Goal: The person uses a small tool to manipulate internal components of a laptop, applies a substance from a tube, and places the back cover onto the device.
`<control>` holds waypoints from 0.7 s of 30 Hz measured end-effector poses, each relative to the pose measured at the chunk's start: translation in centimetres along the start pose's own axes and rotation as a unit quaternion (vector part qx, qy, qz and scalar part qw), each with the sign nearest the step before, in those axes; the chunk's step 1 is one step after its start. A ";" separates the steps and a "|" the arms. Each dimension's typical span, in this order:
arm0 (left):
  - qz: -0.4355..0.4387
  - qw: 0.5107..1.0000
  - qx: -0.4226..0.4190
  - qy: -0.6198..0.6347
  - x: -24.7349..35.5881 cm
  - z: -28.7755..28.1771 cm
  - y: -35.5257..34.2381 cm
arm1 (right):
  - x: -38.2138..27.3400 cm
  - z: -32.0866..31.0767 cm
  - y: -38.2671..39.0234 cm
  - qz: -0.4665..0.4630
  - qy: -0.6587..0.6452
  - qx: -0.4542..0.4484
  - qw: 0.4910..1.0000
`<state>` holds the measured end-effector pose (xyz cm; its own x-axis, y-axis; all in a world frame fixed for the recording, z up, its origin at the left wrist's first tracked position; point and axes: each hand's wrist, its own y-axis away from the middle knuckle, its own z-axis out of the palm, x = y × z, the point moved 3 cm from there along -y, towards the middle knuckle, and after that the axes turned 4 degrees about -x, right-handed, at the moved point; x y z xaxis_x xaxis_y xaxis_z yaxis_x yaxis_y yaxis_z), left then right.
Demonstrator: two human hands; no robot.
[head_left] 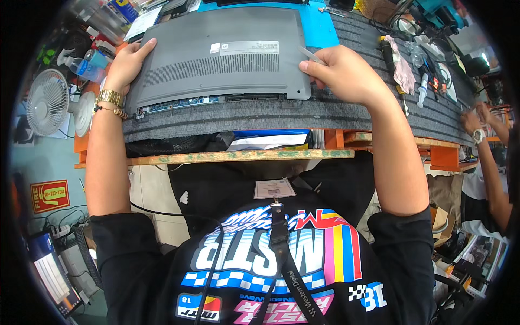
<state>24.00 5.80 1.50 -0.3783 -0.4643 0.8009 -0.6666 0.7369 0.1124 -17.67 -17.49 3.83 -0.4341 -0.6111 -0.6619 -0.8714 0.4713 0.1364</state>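
Note:
A grey laptop bottom cover with a vent grille lies face up on the laptop, which rests on a ribbed grey mat. Along its near edge a gap shows a strip of blue circuit board and dark parts. My left hand grips the cover's left edge, thumb on top; its other fingers are mostly hidden. At the right edge my right hand pinches a thin, pale, translucent flat pry tool. Its tip points toward the cover; whether it sits in the seam I cannot tell.
A blue mat lies behind the laptop. To the right on the grey mat are a pink cloth, a syringe and hand tools. A white fan and spray bottle stand left. Another person's hands show far right.

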 end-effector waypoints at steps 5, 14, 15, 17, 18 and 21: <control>0.013 0.999 0.001 -0.038 -1.1 0.6 -0.3 | 0.2 0.5 -0.3 0.005 0.042 -0.017 0.999; 0.030 0.993 0.029 -0.107 -1.7 0.4 -0.6 | 0.1 0.9 -0.6 0.004 0.087 -0.023 0.996; 0.035 0.991 0.052 -0.117 -1.6 0.3 -0.4 | 0.0 0.9 -0.5 0.004 0.087 -0.023 0.996; 0.031 0.991 0.043 -0.123 -1.3 0.2 -0.2 | -0.4 0.9 -0.5 0.009 0.093 -0.024 0.995; 0.027 0.991 0.035 -0.128 -1.3 0.0 -0.1 | -0.5 0.9 -0.5 0.008 0.093 -0.024 0.995; 0.030 0.984 0.030 -0.172 -1.8 -0.7 -0.5 | -0.8 1.0 -0.6 0.000 0.091 -0.025 0.996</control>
<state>25.45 6.63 0.40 -0.6069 -0.5667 0.5572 -0.6689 0.7429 0.0270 -16.61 -16.63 3.54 -0.4638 -0.7185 -0.5183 -0.8801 0.4410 0.1761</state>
